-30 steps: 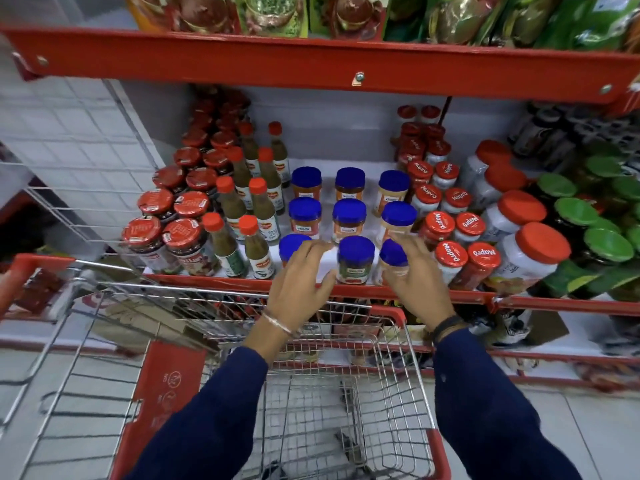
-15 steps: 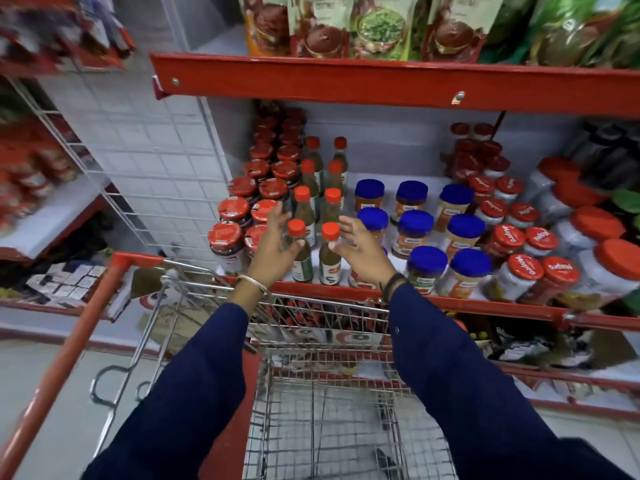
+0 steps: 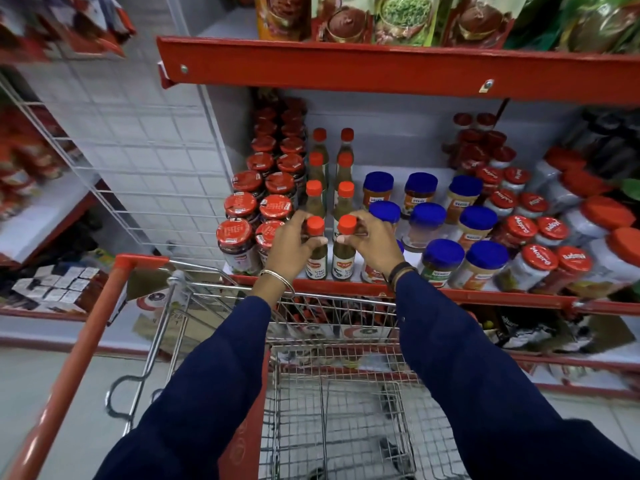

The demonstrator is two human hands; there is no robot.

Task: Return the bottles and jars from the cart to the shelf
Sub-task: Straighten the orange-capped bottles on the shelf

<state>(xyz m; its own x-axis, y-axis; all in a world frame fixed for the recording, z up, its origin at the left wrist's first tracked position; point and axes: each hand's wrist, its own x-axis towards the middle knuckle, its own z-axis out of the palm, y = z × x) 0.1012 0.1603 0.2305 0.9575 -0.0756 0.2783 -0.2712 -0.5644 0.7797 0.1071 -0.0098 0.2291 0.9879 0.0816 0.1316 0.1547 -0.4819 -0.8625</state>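
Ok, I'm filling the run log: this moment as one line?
left hand: gripping front-left sauce bottle | right hand: gripping front-right sauce bottle | bottles upright at shelf edge

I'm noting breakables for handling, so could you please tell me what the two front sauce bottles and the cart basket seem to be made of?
Left sauce bottle and right sauce bottle: clear and glossy, contents showing through, so glass or plastic; orange caps look like matte plastic. Cart basket: shiny silver wire grid, apparently plated steel.

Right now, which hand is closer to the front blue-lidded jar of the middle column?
Right. The right hand grips a bottle just left of that blue-lidded jar; the left hand is farther left, past both front bottles.
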